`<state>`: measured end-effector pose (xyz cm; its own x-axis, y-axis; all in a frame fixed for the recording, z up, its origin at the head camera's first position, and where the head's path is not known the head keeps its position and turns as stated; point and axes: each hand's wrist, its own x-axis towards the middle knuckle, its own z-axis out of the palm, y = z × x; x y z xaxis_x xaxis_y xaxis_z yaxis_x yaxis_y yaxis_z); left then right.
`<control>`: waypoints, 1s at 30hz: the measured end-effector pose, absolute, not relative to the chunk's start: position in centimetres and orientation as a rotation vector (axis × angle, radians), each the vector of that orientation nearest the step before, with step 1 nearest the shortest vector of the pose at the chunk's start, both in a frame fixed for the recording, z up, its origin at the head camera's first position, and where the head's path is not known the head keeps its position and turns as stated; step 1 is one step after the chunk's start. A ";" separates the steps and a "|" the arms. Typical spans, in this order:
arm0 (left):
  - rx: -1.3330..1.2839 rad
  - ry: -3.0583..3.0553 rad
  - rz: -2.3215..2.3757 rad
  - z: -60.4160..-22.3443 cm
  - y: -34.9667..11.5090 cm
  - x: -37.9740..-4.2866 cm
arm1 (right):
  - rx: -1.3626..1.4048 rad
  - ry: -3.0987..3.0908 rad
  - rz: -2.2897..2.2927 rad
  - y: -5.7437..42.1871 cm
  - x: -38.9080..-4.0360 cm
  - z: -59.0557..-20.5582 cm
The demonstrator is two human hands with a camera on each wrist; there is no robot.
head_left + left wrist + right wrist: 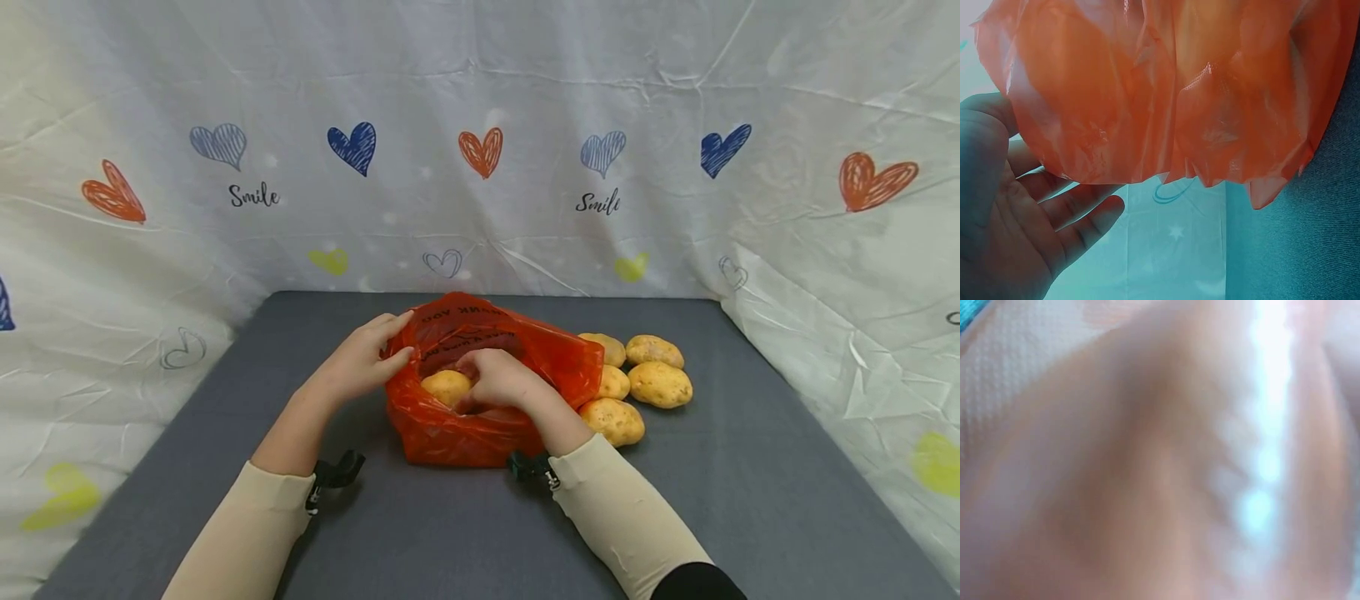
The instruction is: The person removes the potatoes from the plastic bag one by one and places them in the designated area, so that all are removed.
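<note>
An orange-red plastic bag [465, 446] with dark print stands with its mouth open on the grey table. My right hand [498, 379] reaches inside and grips a yellow potato [444, 385] at its right side; some of the fingertips are hidden behind it. At the bag's left rim is my left hand [367, 354], its fingers spread and fairly straight against the plastic. The left wrist view shows those fingers [1079, 219] partly behind the bag's edge. The right wrist view is a close blur of bag and skin.
Several potatoes [660, 384] lie in a group on the table, close to the right of the bag. The grey table [450, 533] reaches back to a white curtain [525, 83] printed with hearts, which also hangs along both sides.
</note>
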<state>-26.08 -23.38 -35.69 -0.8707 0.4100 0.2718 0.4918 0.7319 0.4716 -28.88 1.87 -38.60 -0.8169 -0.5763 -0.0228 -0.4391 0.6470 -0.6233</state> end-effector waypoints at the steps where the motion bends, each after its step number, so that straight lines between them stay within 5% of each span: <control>1: -0.728 -2.786 -0.816 -35.7 -23.4 -26.0 | -0.833 2.639 -0.919 2.0 -28.8 -38.5; 15: -0.708 -2.789 -0.826 -35.7 -23.5 -26.1 | -0.773 2.568 -1.144 5.8 -27.8 -35.0; 30: -0.704 -2.813 -0.822 -35.9 -23.6 -26.4 | -0.739 2.508 -1.203 17.5 -24.8 -32.0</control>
<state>-26.38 -23.55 -35.87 -0.8832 0.3993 0.2460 0.4689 0.7433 0.4770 -24.76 17.51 -32.04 -0.8361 -0.5484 -0.0157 -0.3309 0.5270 -0.7828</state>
